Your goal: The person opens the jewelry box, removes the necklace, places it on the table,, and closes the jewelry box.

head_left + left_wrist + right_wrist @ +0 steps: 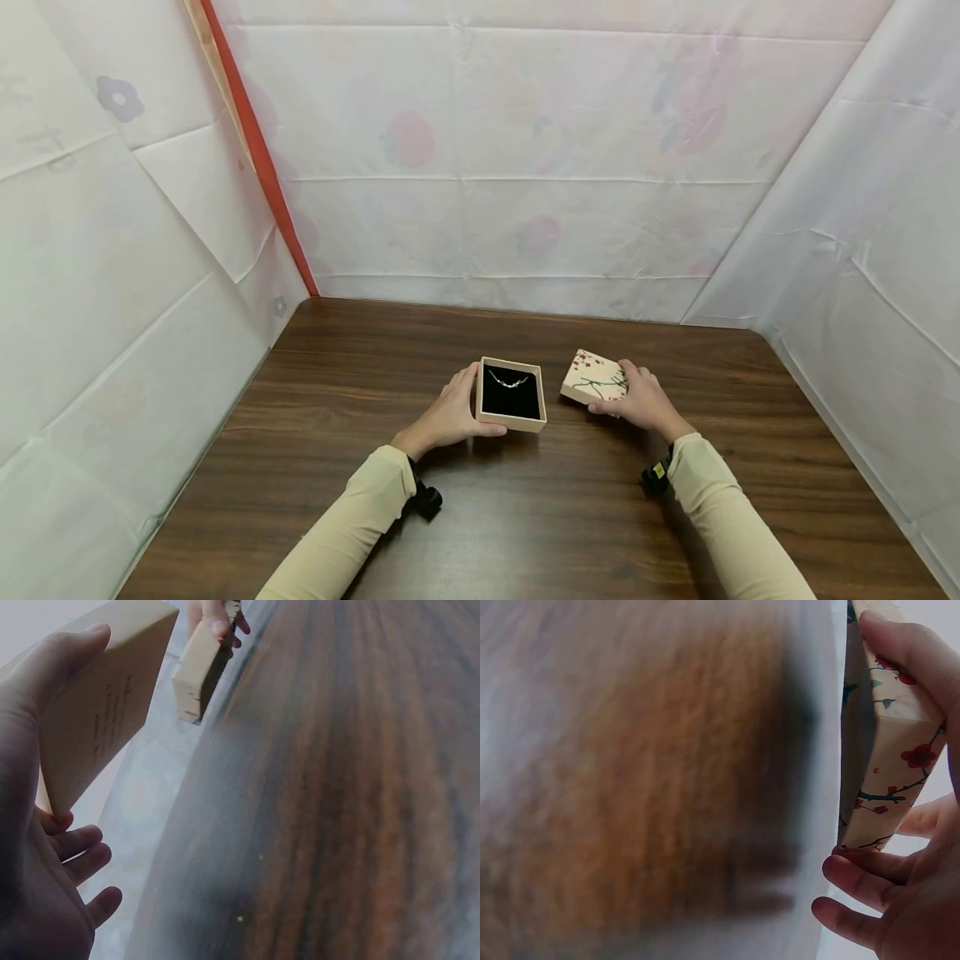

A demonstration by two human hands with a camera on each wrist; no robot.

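In the head view my left hand (452,414) grips a cream jewelry box (510,423) by its left side, thumb along the near wall. Black padding (512,403) fills the box, and a silver chain necklace (510,383) lies curved across it. The left wrist view shows the box's underside (101,724), printed with small lines of text. To the right, my right hand (641,400) holds the box lid (595,379), cream with red blossoms and green stems, by its right side. Its hollow inside faces the table in the right wrist view, with the thumb (900,637) on one wall.
A dark wood-grain table (525,517) spreads beneath both hands. Pale printed sheets (495,150) hang behind it and on both sides, with a red strip (262,158) at the back left. Each wrist carries a small black camera (427,500).
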